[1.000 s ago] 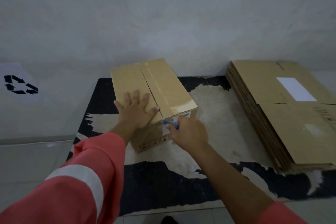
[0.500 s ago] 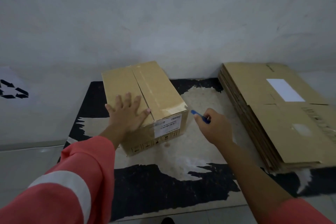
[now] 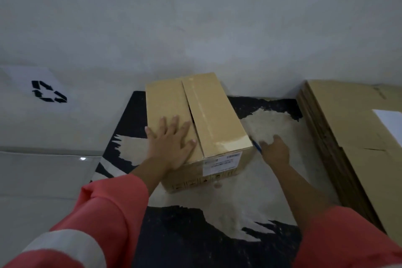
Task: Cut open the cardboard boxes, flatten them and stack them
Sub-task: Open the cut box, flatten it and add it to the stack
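A brown cardboard box (image 3: 213,119) stands on a black and beige mat (image 3: 217,213), its top seam slit and slightly parted, a white label on its near face. My left hand (image 3: 171,143) presses flat on the box's left top flap, fingers spread. My right hand (image 3: 275,150) grips a blue cutter (image 3: 256,146) beside the box's near right corner, the blade end close to the box edge. A tall stack of flattened boxes (image 3: 348,137) lies to the right.
A grey wall rises right behind the box. On the left, a white sheet with a black recycling symbol (image 3: 49,91) lies on the pale floor. The mat's worn beige patch stretches between the box and the stack.
My right hand pulled the cutter away from the box's front label to the right, then came back toward the near right corner. My left hand stayed pressed on the top flap.
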